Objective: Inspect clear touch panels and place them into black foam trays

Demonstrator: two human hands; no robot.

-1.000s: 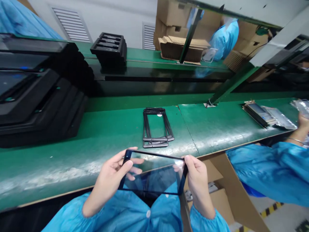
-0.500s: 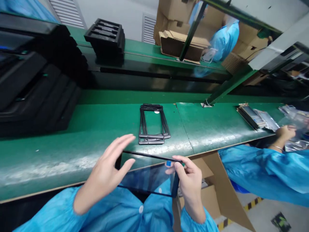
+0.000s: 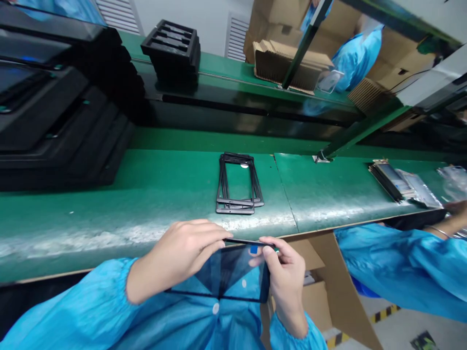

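A black-framed glass panel (image 3: 233,272) is held tilted over the bench's front edge, close to my body. Near its upper right corner is a small blue tab (image 3: 254,249). My right hand (image 3: 286,270) grips that corner, thumb on the near face and fingers around the edge. My left hand (image 3: 182,253) closes on the upper edge, fingers along the top and thumb below; it covers the upper left part of the panel. Beyond the panel, several thin black frames (image 3: 235,211) lie in a loose, slightly fanned stack on the green bench (image 3: 175,180).
Black trays (image 3: 98,131) rise in a tall stack at left; more trays (image 3: 171,43) stand on the back shelf. A green post (image 3: 357,129) meets the bench at right, near flat panels (image 3: 392,180). An open carton (image 3: 350,291) sits below, beside a co-worker's blue sleeve (image 3: 397,262).
My left hand has gone from spread fingers beside the panel to closing on its upper edge, moving right. My right hand keeps its grip. The camera view has shifted slightly.
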